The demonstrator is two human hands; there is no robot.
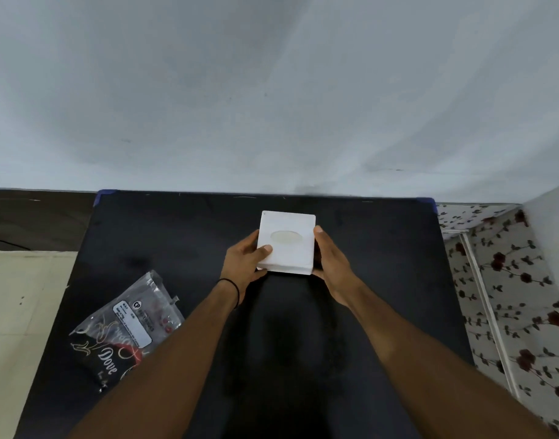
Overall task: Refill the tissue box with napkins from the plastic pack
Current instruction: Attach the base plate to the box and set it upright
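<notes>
We find the tissue box (287, 242) at the centre of the black counter (382, 248), toward its far edge near the wall, held between both hands. The left hand (244, 264) has its grip closed on the box's left side, thumb lying on the top face and fingers wrapped along the side. The right hand (330, 264) has its grip closed on the right side, thumb tip at the upper right edge, palm against the wall of the box. Whether the box rests on the counter or is raised just off it, we cannot tell.

The box appears shut, lid seated on its base with a seam visible along the near edge. The oval slot on top shows a pale surface; no napkin stands up through it (whether napkins lie inside we cannot confirm from this angle).

The plastic pack (126, 327) lies on the counter at the near left, well apart from the box and touched by neither hand. It looks flat and crumpled, with printed lettering and a white label. No loose napkins show anywhere on the counter.

Our assessment: either the refill is complete and the closed box is being set in place, or it has not begun. The flat pack favours the former, but this remains a judgement.
</notes>
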